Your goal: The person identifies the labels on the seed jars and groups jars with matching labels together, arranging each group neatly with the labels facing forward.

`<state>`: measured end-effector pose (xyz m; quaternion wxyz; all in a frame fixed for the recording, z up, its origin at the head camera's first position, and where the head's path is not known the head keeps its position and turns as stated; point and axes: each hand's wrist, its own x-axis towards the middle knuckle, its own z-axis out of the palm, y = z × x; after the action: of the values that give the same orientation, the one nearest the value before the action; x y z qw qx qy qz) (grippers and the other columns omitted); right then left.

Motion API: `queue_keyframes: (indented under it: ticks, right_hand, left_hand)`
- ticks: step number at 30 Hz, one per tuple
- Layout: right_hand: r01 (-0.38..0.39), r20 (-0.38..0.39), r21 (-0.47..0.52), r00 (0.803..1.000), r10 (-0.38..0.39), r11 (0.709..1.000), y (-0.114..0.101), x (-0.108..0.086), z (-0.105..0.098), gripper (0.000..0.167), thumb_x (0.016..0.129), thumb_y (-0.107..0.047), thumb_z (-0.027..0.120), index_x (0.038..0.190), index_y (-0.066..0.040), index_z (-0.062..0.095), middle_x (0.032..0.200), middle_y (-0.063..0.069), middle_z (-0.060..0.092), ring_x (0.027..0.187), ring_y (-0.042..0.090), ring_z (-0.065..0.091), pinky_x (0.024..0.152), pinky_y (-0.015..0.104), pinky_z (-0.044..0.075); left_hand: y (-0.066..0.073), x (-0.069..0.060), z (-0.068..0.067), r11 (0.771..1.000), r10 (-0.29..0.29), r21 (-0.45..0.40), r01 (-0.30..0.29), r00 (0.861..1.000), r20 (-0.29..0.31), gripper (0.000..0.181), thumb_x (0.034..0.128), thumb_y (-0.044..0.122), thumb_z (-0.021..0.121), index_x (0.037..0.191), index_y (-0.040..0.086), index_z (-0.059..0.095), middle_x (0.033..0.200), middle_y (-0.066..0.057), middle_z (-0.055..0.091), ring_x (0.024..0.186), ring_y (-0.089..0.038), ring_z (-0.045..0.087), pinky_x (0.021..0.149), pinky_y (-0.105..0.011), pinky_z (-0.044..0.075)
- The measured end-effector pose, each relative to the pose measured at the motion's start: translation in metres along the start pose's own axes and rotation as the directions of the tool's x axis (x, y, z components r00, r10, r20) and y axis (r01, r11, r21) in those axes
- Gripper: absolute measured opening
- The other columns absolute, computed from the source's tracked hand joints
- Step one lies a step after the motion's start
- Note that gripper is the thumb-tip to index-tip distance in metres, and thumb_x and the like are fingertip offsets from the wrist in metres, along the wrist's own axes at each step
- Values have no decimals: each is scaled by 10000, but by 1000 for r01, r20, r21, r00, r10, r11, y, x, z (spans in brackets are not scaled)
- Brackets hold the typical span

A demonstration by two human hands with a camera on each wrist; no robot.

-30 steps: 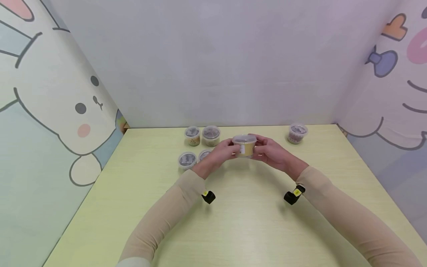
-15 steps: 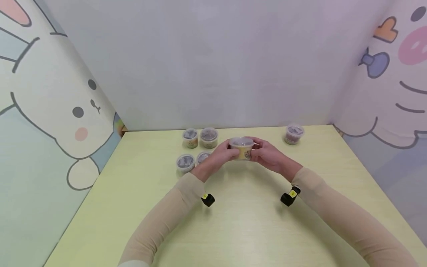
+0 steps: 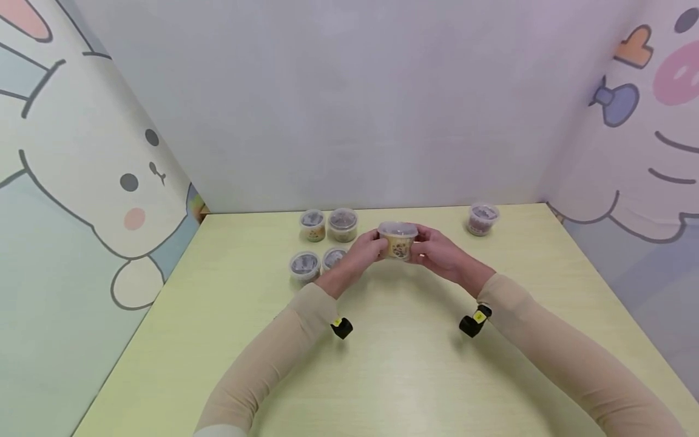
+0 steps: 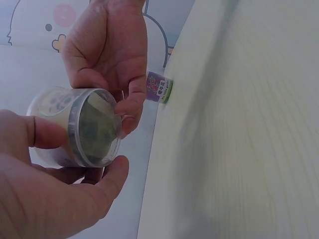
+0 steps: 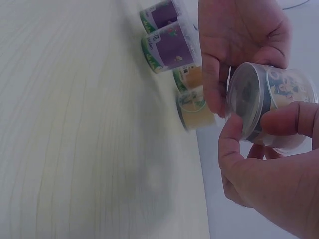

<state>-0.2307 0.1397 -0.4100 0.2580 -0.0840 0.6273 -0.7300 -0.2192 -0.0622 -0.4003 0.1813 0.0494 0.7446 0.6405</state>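
Observation:
A round clear plastic tub with a lid and a yellow label (image 3: 398, 241) is held upright above the table between both hands. My left hand (image 3: 364, 252) grips its left side, thumb toward me on the label. On the other side, my right hand (image 3: 441, 252) holds it with thumb and fingers. The label's printed flower picture faces me in the head view. From below, the left wrist view shows the tub's see-through bottom (image 4: 98, 128) with something dark greenish inside. Fingers of both hands wrap beneath and behind it; some fingertips are hidden in the head view.
Left of the hands stand similar lidded tubs: two at the back (image 3: 313, 225), (image 3: 343, 224) and two nearer (image 3: 304, 266), one partly hidden by the left hand. A purple-labelled tub (image 4: 159, 87) stands alone at the back right. A wall rises behind the pale table (image 3: 404, 364).
The held tub has turned between the hands: a white patch on its label has gone from the front and the flower picture has come round. The head view has shifted slightly.

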Motion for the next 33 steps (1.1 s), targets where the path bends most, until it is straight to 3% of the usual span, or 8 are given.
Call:
queue_keyframes:
  ticks: [8,17,24,33]
  right_hand:
    - [-16,36,-53,999,18,998,-2,-2,0,755,884,107,402,1583,-78,183,1551,194,243,1380,354,319,977,373,468]
    - [-18,9,-103,1000,19,995,-2,-2,2,677,951,31,421,1578,-100,203,1447,200,319,1231,328,412,925,412,475]
    - [-19,3,-90,1000,19,996,0,-1,1,633,953,36,392,1554,-81,232,1404,193,340,1176,308,421,893,398,476]
    - [-20,9,-83,1000,21,996,0,-1,1,609,966,6,397,1549,-75,242,1383,194,351,1115,289,441,897,413,476]
  left_hand:
    - [-2,1,3,999,-13,29,14,999,-48,558,914,70,478,1470,19,486,1337,-87,572,1135,-197,513,1023,-397,438]
    - [-4,0,1,999,39,-28,-41,997,-62,544,893,44,480,1436,14,461,1253,-114,550,1089,-229,508,1018,-500,429]
    - [-5,0,0,999,33,-12,-33,998,-54,604,871,26,488,1473,19,445,1310,-96,571,1115,-195,531,992,-380,472]
    - [-4,1,0,1000,17,-5,-17,998,-66,615,862,24,496,1475,26,452,1326,-91,572,1136,-197,543,991,-389,489]
